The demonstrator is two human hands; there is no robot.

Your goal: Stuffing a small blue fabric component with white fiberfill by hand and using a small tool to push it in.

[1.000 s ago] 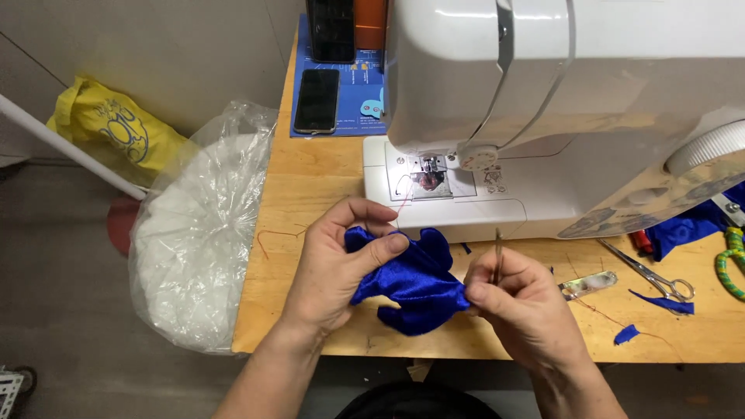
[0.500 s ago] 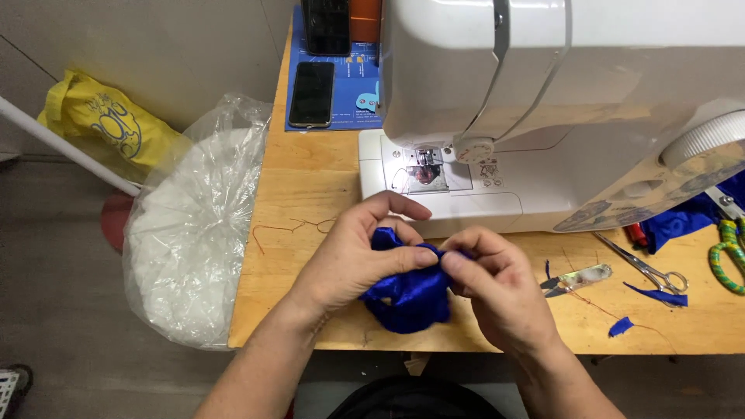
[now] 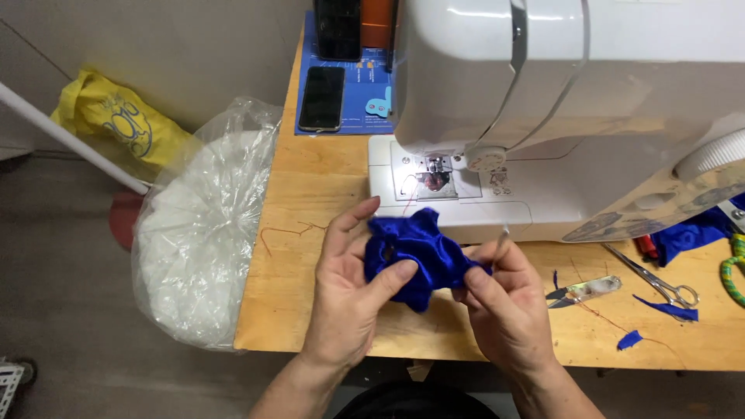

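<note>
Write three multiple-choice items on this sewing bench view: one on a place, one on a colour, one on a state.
1. Where does the phone lie?
A. On the blue mat at the table's far end, left of the sewing machine
B. On the floor beside the yellow bag
C. Under the scissors

2. What colour is the cloth between the hands?
A. Red
B. Blue
C. White

3. How is the cloth held?
A. It lies flat under the machine's needle
B. It hangs off the table edge, untouched
C. It is bunched up, gripped by both hands

Answers:
1 A, the dark phone rests on the blue mat next to the white sewing machine.
2 B, the shiny fabric is deep blue.
3 C, the left hand wraps the crumpled bundle with its thumb across it, while the right hand pinches its other end.
</note>
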